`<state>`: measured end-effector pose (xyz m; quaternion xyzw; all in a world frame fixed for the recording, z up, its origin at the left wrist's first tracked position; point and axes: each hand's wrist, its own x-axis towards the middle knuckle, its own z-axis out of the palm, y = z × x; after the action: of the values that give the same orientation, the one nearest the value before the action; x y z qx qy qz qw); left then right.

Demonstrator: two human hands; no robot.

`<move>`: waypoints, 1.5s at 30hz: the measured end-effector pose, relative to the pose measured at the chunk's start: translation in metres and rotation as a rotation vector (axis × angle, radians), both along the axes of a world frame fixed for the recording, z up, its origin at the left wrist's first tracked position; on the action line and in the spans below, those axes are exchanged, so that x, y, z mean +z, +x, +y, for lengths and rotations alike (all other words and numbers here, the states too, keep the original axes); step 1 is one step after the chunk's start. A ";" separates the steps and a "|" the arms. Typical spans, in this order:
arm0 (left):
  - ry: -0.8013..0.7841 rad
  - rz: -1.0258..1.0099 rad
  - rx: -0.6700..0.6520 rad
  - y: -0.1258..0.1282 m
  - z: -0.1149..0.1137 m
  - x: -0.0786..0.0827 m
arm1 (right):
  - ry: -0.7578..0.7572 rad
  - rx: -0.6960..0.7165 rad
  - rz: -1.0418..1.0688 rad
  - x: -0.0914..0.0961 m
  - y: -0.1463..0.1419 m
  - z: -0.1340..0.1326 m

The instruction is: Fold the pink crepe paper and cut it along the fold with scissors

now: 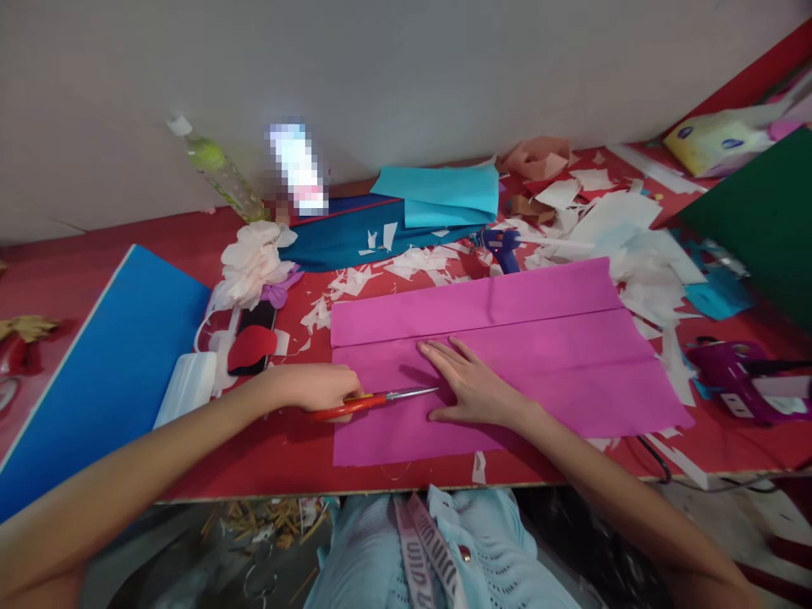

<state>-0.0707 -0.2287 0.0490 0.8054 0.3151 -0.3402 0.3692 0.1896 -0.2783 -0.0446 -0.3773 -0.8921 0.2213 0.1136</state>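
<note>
A wide sheet of magenta paper (545,364) lies on the red table in front of me, with a crease or cut line running along its length. My left hand (326,389) is closed round the orange handles of a pair of scissors (374,402). Their blades point right over the paper and look closed. My right hand (473,385) rests flat on the sheet with fingers spread, close to the blade tips, holding nothing. The scissor handles are partly hidden by my left fingers.
Behind the sheet are a blue glue gun (501,245), folded turquoise paper (450,194) and white scraps (625,220). A blue board (107,338), paper flower (257,262), bottle (222,173) and lit phone (298,169) are left. A purple device (739,381) and tissue pack (716,139) are right.
</note>
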 end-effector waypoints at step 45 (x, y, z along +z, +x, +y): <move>0.009 -0.030 -0.052 0.012 0.014 -0.003 | -0.014 -0.043 -0.013 0.001 -0.001 -0.003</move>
<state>-0.0592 -0.2146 0.0462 0.8200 0.2901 -0.3362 0.3612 0.1882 -0.2808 -0.0441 -0.3984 -0.8830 0.2226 0.1098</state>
